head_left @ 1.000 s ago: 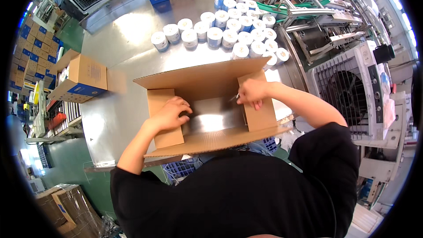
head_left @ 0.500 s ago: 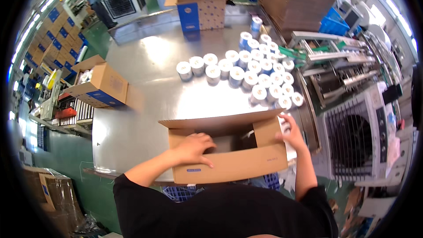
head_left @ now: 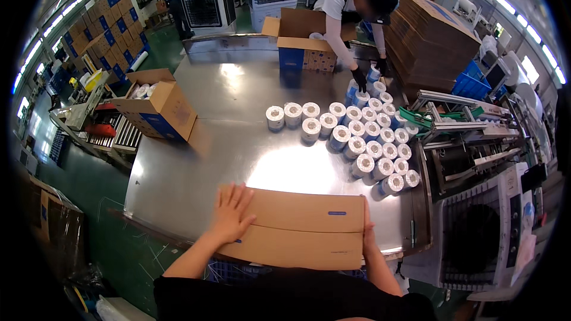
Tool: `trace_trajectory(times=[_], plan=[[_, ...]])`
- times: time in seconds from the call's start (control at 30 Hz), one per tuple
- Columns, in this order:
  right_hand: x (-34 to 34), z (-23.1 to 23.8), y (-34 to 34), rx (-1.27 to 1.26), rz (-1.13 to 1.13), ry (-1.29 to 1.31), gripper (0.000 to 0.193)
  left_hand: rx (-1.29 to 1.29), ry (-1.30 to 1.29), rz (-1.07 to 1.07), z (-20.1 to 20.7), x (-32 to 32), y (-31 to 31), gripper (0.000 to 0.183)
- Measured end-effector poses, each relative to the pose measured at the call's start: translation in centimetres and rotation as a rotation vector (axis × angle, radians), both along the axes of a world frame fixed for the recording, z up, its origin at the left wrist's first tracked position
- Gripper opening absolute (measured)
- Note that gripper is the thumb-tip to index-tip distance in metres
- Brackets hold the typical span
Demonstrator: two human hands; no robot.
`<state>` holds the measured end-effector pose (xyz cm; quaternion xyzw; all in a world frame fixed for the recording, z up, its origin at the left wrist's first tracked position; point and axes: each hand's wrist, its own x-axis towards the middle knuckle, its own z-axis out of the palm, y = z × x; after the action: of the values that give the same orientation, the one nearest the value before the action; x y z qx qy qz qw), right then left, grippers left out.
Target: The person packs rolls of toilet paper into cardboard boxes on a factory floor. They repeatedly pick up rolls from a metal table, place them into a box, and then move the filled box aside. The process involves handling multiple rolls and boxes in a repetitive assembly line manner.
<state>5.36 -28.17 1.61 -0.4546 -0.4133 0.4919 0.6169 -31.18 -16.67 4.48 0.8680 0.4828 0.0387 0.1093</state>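
Right in front of me is a brown cardboard box (head_left: 303,226), its two long top flaps folded down so that they meet at a seam. My left hand (head_left: 228,213) lies on the box's left end with the fingers spread, partly over the flaps. Along the right end, my right hand (head_left: 369,232) rests flat against the side, its fingers stretched forward and partly hidden. Neither hand is wrapped round anything. The inside of the box is hidden by the flaps. Beyond it, many white-topped rolls with blue and white sides (head_left: 355,150) stand upright on the metal table (head_left: 226,154).
At left stands an open carton (head_left: 160,107) with white rolls inside. Across the table, a co-worker's gloved hand (head_left: 359,79) touches a roll beside another open carton (head_left: 291,56). Stacked flat cardboard (head_left: 425,41) and a metal conveyor frame (head_left: 464,122) line the right side.
The box's open top is now covered by its flaps. My left hand has moved from inside the opening to the left end. Across the table, the co-worker has leaned over to the rolls.
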Motion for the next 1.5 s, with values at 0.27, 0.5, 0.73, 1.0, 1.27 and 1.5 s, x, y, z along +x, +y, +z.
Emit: trace_trajectory(times=[0.27, 0.5, 0.73, 1.0, 1.27, 1.5], plan=[[-0.3, -13.2, -0.2, -0.883, 0.438, 0.135, 0.064, -0.452, -0.421, 0.556, -3.8, -15.7, 6.8, 0.058], [0.6, 12.2, -1.5, -0.443, 0.431, 0.253, 0.07, -1.451, -1.702, 0.505, -8.8, -8.7, -2.0, 0.059], [-2.9, 8.4, 2.2, -0.332, 0.47, -0.204, 0.071, -1.205, -0.761, 0.658, -23.8, 5.6, -4.3, 0.065], [-5.5, 2.8, 2.3, -0.43, 0.541, -0.3, 0.054, -1.011, -0.93, 0.448, -0.8, 13.3, -3.6, 0.074], [17.6, 3.3, -0.8, -0.782, -0.435, -1.181, 0.058, -1.113, -1.036, 0.364, -7.1, 9.5, 0.6, 0.042], [27.9, -4.3, -8.6, -0.72, -0.676, -0.88, 0.035, -0.873, -0.874, 0.743, -16.0, 7.8, 0.5, 0.031]])
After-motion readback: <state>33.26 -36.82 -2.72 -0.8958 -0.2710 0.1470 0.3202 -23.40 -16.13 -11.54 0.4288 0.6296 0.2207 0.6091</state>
